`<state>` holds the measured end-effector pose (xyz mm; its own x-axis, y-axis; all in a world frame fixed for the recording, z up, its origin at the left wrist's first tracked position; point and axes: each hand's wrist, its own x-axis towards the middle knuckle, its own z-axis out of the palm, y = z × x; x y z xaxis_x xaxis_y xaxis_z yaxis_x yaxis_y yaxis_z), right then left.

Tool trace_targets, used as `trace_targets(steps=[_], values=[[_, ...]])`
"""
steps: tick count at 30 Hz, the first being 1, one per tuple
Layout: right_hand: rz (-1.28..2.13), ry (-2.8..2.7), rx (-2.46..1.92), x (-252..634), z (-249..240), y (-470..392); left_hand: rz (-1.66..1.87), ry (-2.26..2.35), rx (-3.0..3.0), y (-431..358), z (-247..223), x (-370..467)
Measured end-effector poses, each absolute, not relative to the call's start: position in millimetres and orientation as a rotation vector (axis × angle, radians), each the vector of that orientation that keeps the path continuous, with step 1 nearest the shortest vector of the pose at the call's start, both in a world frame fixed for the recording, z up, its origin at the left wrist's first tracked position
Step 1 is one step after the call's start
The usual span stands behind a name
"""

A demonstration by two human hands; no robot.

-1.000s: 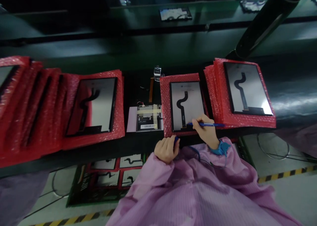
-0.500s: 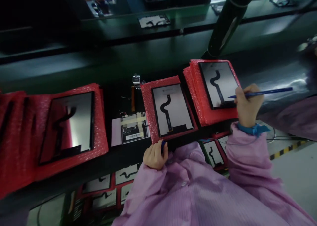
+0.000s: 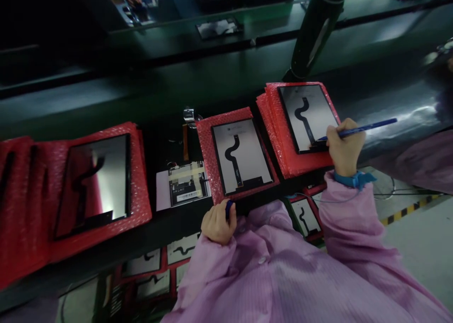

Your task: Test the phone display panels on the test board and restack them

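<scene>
My right hand [image 3: 343, 146] is closed round a blue pen [image 3: 371, 126]. Its tip points at the lower edge of a display panel [image 3: 320, 113], near the foot of the black flex cable [image 3: 302, 115]; whether it touches, I cannot tell. This panel lies on a stack of red bubble-wrap sheets [image 3: 278, 139]. Close to my body, my left hand [image 3: 218, 223] is curled round a small dark blue pen cap [image 3: 229, 208], partly hidden by the fingers. Just beyond that hand, a second display panel [image 3: 251, 153] rests on red bubble wrap [image 3: 207, 148]. A blue wrist strap [image 3: 354, 179] circles my right wrist.
To the left, another panel [image 3: 116, 172] lies on red bubble wrap [image 3: 143, 195]. An opened device with taped parts [image 3: 184, 183] sits between the panels. A dark post [image 3: 311, 44] rises behind the right stack. Below the bench edge are more panels [image 3: 154, 285].
The pen tip has shifted left along the panel's lower edge, with my right hand following. My left hand keeps its hold on the cap. The whole view has shifted slightly.
</scene>
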<state>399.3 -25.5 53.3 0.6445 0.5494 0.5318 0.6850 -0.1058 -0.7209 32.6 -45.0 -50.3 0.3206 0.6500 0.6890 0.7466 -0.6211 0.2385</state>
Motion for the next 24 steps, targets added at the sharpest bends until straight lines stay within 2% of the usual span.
trace_targets(steps=[4, 6, 10, 12, 20, 24], values=[[0.02, -0.781, -1.373, 361.1, 65.6, -39.2, -1.427, -1.633, -2.751, -49.4, -25.8, 30.9], [0.277, -0.818, -1.138, 327.9, 69.2, -47.2, -1.542, -1.84, -2.904, -52.1, -10.9, 33.4], [1.09, -0.984, -1.014, 261.5, 63.8, -54.0, -1.636, -2.021, -3.074, -54.6, 9.6, 42.1], [1.273, -0.921, -1.043, 239.1, 57.8, -52.3, -1.613, -2.043, -3.136, -54.5, 13.6, 44.6], [1.403, -1.026, -1.205, 205.5, 54.2, -47.6, -1.634, -1.92, -3.235, -57.7, 14.5, 42.6], [1.316, -1.251, -1.145, 194.3, 54.1, -49.9, -1.638, -1.814, -3.335, -56.7, 23.6, 41.4]])
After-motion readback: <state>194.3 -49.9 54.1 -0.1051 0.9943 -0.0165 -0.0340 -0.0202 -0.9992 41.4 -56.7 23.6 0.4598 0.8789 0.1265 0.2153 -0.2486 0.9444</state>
